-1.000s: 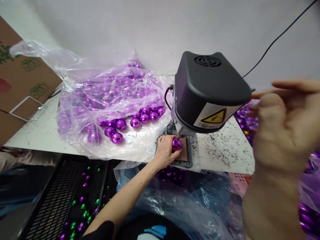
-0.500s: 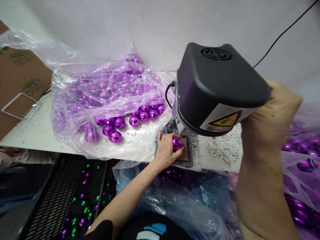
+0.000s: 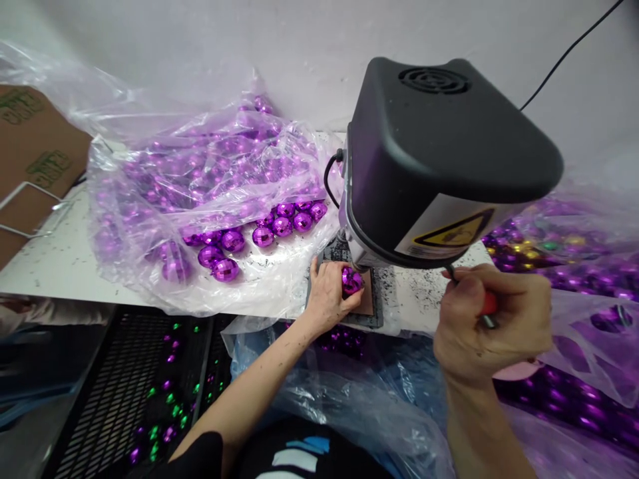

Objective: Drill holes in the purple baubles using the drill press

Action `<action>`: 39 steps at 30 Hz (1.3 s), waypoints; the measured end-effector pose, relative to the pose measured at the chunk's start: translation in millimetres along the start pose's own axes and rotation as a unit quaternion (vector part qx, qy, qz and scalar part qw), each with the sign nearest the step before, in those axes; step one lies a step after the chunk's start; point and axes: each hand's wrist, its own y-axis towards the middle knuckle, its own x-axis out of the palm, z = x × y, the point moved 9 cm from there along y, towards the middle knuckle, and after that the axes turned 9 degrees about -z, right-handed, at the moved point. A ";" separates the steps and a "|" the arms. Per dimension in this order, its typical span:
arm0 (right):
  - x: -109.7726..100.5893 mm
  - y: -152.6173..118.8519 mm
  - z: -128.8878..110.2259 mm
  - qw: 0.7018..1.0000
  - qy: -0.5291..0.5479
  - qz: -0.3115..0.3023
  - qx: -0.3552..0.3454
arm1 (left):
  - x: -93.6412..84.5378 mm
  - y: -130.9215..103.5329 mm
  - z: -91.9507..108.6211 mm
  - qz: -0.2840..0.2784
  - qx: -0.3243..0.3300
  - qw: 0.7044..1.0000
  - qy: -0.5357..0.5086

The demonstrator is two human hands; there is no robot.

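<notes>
On the base of a black drill-press-like machine (image 3: 439,153), my left hand (image 3: 327,296) is closed around a shiny purple faceted ball (image 3: 351,281), pressing it on a small brown pad (image 3: 367,299). The machine's head stands over the ball and hides its tool tip. To the right, my right hand (image 3: 492,319) wraps round a lever with a red part (image 3: 490,303) and a metal end. Many more purple balls (image 3: 224,269) lie left of the machine, partly under a clear plastic bag (image 3: 200,219).
A cardboard box (image 3: 40,146) stands at the far left. Below it, a black mesh crate (image 3: 104,392) holds small green and purple pieces. Bags of purple and gold balls (image 3: 559,253) lie at the right. Dark shavings cover the white table (image 3: 419,289).
My right hand has come down and toward me from beside the machine's head, bringing the red part of the lever into view. My left hand still holds the ball.
</notes>
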 end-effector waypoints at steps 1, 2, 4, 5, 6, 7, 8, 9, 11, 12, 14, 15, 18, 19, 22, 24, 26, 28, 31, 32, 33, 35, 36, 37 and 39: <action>0.8 -1.4 -1.9 1.000 0.003 0.000 -0.008 | 0.0 0.1 0.1 -0.001 -0.001 1.000 0.001; 0.8 -2.9 -4.0 1.000 0.002 0.006 -0.018 | -0.1 0.2 0.3 -0.002 -0.002 1.000 0.001; 1.8 -6.0 -4.9 1.000 -0.009 0.018 -0.021 | 0.0 0.4 0.6 -0.004 -0.003 1.000 0.000; 2.6 -8.1 -2.9 1.000 -0.007 0.025 -0.013 | 0.0 0.5 0.6 -0.005 -0.005 1.000 -0.001; 3.8 -10.4 0.0 1.000 0.002 0.029 -0.002 | -0.1 0.6 0.5 -0.004 -0.006 1.000 -0.001; 5.7 -12.7 3.7 0.999 0.017 0.029 0.011 | 0.0 0.6 0.4 -0.005 -0.007 1.000 -0.001; 7.9 -15.0 7.2 0.999 0.032 0.028 0.022 | 0.1 0.7 0.5 -0.005 -0.007 1.000 0.000; 9.5 -17.2 9.8 0.998 0.044 0.028 0.029 | 0.2 0.7 0.6 -0.006 -0.007 1.000 0.001; 11.0 -20.7 12.2 0.998 0.054 0.033 0.029 | 0.5 0.7 0.6 -0.006 -0.007 1.000 0.005; 11.5 -22.0 12.7 0.997 0.056 0.035 0.027 | 0.7 0.7 0.4 -0.007 -0.008 1.000 0.006; 12.0 -24.1 13.5 0.997 0.057 0.041 0.022 | 1.3 0.7 -0.5 -0.007 -0.012 1.000 0.008; 12.5 -25.0 13.7 0.997 0.059 0.044 0.020 | 1.9 0.8 -0.8 -0.008 -0.013 1.000 0.008; 14.0 -27.2 13.8 0.996 0.071 0.054 0.011 | 3.4 0.7 -1.7 -0.006 -0.016 1.000 0.006; 14.5 -27.7 13.7 0.995 0.079 0.059 0.007 | 3.6 0.6 -2.0 -0.003 -0.017 1.000 0.007; 17.0 -29.2 14.0 0.992 0.102 0.070 -0.013 | 4.2 -0.1 -2.2 0.005 -0.013 1.000 0.010; 19.9 -31.8 15.9 0.991 0.108 0.077 -0.024 | 4.8 -0.6 -2.1 0.007 -0.006 1.000 0.014; 23.6 -37.2 19.1 0.990 0.110 0.084 -0.031 | 5.5 -1.2 -2.5 0.008 -0.003 1.000 0.017; 29.2 -43.5 22.0 0.990 0.112 0.074 -0.033 | 5.6 -1.9 -3.4 0.010 -0.004 1.000 0.019; 30.9 -47.4 21.4 0.992 0.106 0.053 -0.033 | 5.5 -2.6 -4.5 0.014 -0.009 1.000 0.017; 28.0 -44.5 20.1 0.993 0.103 0.049 -0.031 | 5.9 -2.4 -4.7 0.013 -0.010 1.000 0.015; 23.2 -38.5 18.2 0.994 0.097 0.048 -0.029 | 6.7 -1.8 -4.7 0.011 -0.009 1.000 0.012; 12.0 -16.7 15.1 0.996 0.080 0.046 -0.018 | 8.5 0.0 -4.7 0.003 -0.009 1.000 0.004; 7.1 -1.7 13.6 0.997 0.064 0.044 -0.012 | 9.0 0.9 -4.5 -0.001 -0.008 1.000 -0.001; 3.6 15.1 14.2 0.998 0.057 0.039 0.000 | 8.7 1.3 -4.2 -0.004 -0.007 1.000 -0.008; 6.2 49.9 17.7 0.999 0.030 0.002 0.027 | 3.8 -1.6 -3.0 -0.003 -0.004 1.000 -0.025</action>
